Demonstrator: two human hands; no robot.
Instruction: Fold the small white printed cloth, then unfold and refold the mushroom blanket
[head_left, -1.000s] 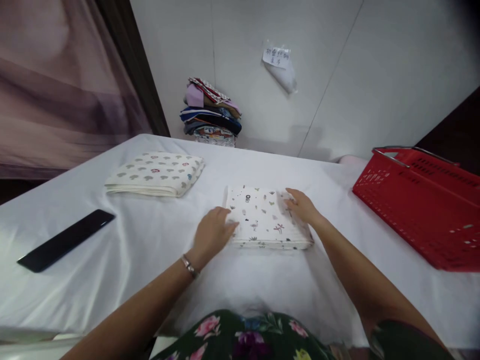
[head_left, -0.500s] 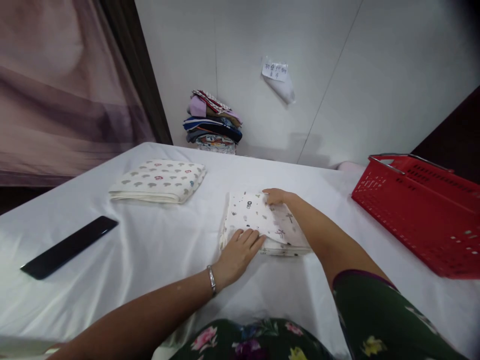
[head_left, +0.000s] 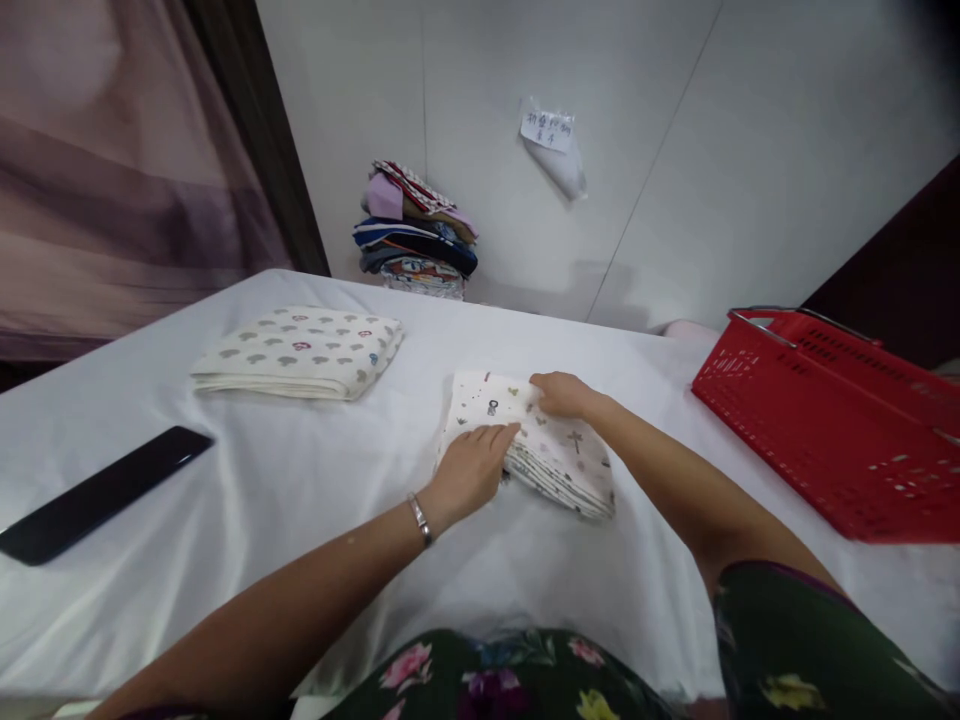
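A folded white cloth (head_left: 559, 445) with small palm and leaf prints lies at the middle of the white-covered table (head_left: 322, 490). My left hand (head_left: 476, 465) grips its near edge, fingers over the top and thumb hidden from view. Along that edge the stacked layers show, slightly raised. At the far side, my right hand (head_left: 559, 395) is closed on the cloth's back edge, its fingertips partly hidden. Farther back on the left rests a second folded cloth (head_left: 300, 352), cream with grey, red and blue mushroom-like prints, touched by neither hand.
A long black flat object (head_left: 105, 495) lies at the left. On the right stands a red plastic basket (head_left: 832, 430) with metal handles. Against the wall is a pile of folded clothes (head_left: 416, 235). A paper note (head_left: 551, 140) hangs above, and a curtain (head_left: 127, 180) falls at the left.
My left hand has moved up and onto the printed cloth, pulling its near edge up so the layers bunch and show. My right hand stays at the far edge. The view has shifted slightly.
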